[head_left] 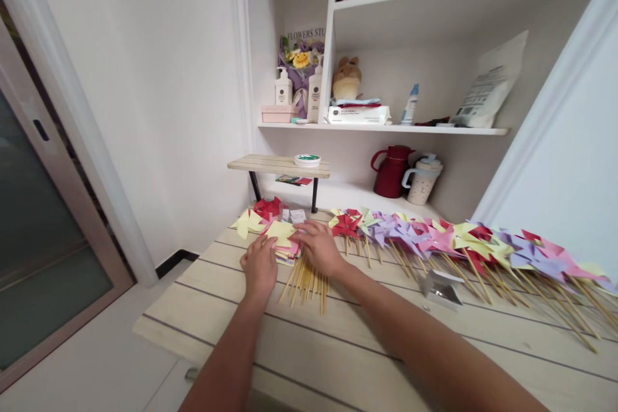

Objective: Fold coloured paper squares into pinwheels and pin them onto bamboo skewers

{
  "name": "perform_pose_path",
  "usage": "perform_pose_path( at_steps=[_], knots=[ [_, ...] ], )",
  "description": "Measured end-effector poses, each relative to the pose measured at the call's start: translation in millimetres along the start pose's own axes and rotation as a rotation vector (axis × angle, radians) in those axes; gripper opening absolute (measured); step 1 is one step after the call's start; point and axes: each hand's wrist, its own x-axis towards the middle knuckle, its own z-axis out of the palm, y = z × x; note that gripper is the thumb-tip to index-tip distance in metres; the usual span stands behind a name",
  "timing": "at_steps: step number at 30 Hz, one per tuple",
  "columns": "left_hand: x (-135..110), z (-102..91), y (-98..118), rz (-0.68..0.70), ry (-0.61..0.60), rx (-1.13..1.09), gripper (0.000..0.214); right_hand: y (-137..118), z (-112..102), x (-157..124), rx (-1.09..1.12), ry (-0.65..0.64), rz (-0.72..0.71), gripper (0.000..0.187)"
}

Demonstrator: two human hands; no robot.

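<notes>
My left hand (259, 265) lies flat, fingers stretched out, on a small stack of paper pinwheels (281, 233) topped by a yellow one. My right hand (318, 246) rests beside it on the same stack, fingers spread over the pink and yellow paper. The wooden sticks (305, 281) of that stack fan out toward me between my two wrists. A long row of finished pinwheels (434, 238) in red, yellow, purple and pink stretches to the right across the pale wooden table (338, 347).
A folded silvery paper piece (441, 286) lies on the table to the right. Behind stand a small wooden riser (277, 165) with a round tin, a red jug (391, 170), a speckled cup (422, 180), and shelves with bottles. A sliding door (43, 251) is at left.
</notes>
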Motion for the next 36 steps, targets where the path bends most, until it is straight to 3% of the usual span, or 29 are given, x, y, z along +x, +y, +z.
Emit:
perform_pose_path(
  at_steps=[4, 8, 12, 15, 18, 21, 23, 27, 30, 33, 34, 36],
  knots=[
    [-0.6, -3.3, 2.5, -0.008, 0.201, -0.025, 0.041, -4.2, -1.6, 4.4, 0.028, -0.004, -0.014, 0.051],
    [0.3, -9.3, 0.4, -0.04, 0.447, -0.075, 0.042, -11.3, -15.6, 11.1, 0.157, 0.111, 0.0, 0.047],
    [1.9, -16.6, -8.3, -0.03, 0.626, -0.21, 0.037, -17.6, -52.0, 2.5, 0.414, 0.26, 0.066, 0.036],
    [-3.8, -21.5, -5.1, -0.003, 0.632, -0.491, 0.033, -16.5, -88.3, -22.6, 0.753, 0.33, 0.293, 0.037],
    [-21.4, -25.4, 23.2, 0.015, 0.436, -0.804, 0.031, -5.7, -121.3, -57.7, 0.999, 0.414, 0.559, 0.037],
    [-46.5, -26.3, 74.6, 0.024, 0.207, -1.067, 0.03, 12.8, -144.9, -92.1, 1.025, 0.536, 0.687, 0.039],
    [-61.2, -21.7, 111.0, -0.036, -0.063, -1.27, 0.035, 25.4, -155.0, -110.8, 1.026, 0.631, 0.714, 0.039],
    [-76.0, 7.7, 159.5, -0.137, -0.775, -1.503, 0.038, 41.8, -165.7, -136.7, 1.098, 0.79, 0.684, 0.043],
    [-79.1, 36.7, 168.6, -0.157, -1.111, -1.499, 0.04, 46.3, -168.6, -148.6, 1.13, 0.815, 0.666, 0.062],
    [-80.9, 53.6, 163.5, -0.137, -1.247, -1.472, 0.049, 48.0, -170.0, -154.6, 1.093, 0.807, 0.644, 0.078],
    [-81.2, 55.8, 160.8, -0.128, -1.288, -1.465, 0.052, 48.2, -170.5, -155.2, 1.076, 0.792, 0.639, 0.075],
    [-80.7, 56.9, 156.3, -0.112, -1.376, -1.436, 0.057, 47.3, -171.7, -155.0, 1.013, 0.756, 0.628, 0.053]
  ],
)
